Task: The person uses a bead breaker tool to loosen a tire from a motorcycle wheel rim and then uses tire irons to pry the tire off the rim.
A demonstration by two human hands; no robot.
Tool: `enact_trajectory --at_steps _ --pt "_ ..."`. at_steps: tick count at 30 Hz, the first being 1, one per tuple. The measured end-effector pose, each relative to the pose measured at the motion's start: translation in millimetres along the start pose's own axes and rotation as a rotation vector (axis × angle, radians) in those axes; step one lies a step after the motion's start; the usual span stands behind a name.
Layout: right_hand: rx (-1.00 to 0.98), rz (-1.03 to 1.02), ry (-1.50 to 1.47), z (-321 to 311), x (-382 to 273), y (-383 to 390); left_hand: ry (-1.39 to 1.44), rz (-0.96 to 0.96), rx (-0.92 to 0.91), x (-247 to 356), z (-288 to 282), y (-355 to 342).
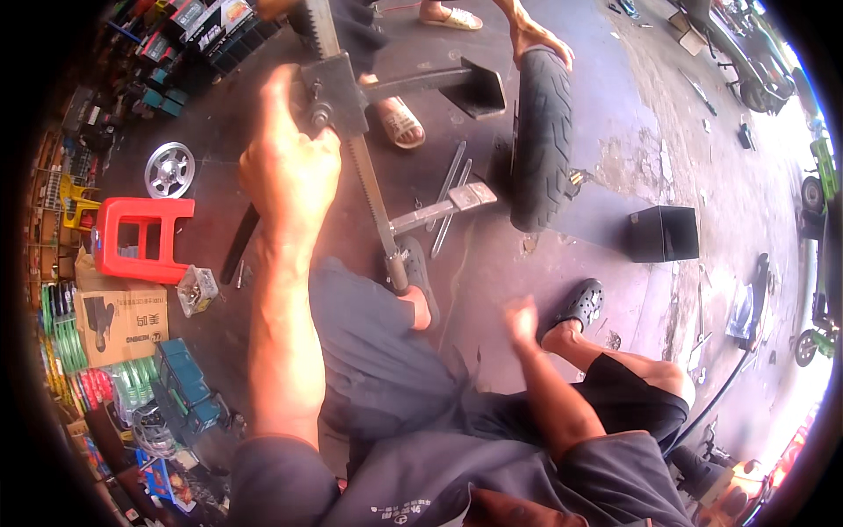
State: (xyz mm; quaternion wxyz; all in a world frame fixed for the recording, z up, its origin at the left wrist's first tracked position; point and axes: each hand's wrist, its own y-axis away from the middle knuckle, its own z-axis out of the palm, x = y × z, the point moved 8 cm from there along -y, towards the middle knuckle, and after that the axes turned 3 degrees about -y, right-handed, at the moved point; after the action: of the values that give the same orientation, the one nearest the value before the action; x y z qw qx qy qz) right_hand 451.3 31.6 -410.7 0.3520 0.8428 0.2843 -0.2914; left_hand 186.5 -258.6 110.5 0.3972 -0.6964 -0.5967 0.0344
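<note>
Floor (483, 294): dark, purplish, carries nearly everything noted.

Toothed-bar tool (367, 184): tilted, over the floor's middle; two side arms, the upper ending in a dark plate, the lower in a pale flat pad. Left hand (290, 162) closed at its sliding block, gripping there; fingers partly hidden.

Tyre (543, 145): black, treaded, upright on the floor to the right of the tool's arms. A co-worker's hand (542, 42) rests on its top.

Red stool (145, 239): near the floor's left edge.

Carton (123, 321): brown, at that same edge, just below the stool in view. Carries a dark printed picture and dark lettering; contents not discernible.

Teal case (187, 386): at the floor's left edge, near the carton's lower right corner; contents cannot be told.

Black box (672, 235): right of the tyre, well in from the floor's right edge; interior too dark to read.

Right hand (520, 318): above the floor, near the right clog (581, 303); blurred, fingers appear curled, cannot tell whether fully closed.

Silver wheel rim (169, 170): flat on the floor, above the stool in view.

Clear tub (197, 290): beside the carton's upper right corner; holds small pieces, too small to identify.

White print (402, 509): on the wearer's shirt.
</note>
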Motion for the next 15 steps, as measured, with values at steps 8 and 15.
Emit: enact_trajectory --at_steps 8,15 --pt "-1.424 -0.125 0.395 123.2 -4.1 217.8 0.455 0.098 -0.032 -4.7 14.9 -2.2" --pt "-1.539 -0.126 0.561 118.5 20.0 212.1 0.233 0.014 0.011 5.0 37.9 -10.3"
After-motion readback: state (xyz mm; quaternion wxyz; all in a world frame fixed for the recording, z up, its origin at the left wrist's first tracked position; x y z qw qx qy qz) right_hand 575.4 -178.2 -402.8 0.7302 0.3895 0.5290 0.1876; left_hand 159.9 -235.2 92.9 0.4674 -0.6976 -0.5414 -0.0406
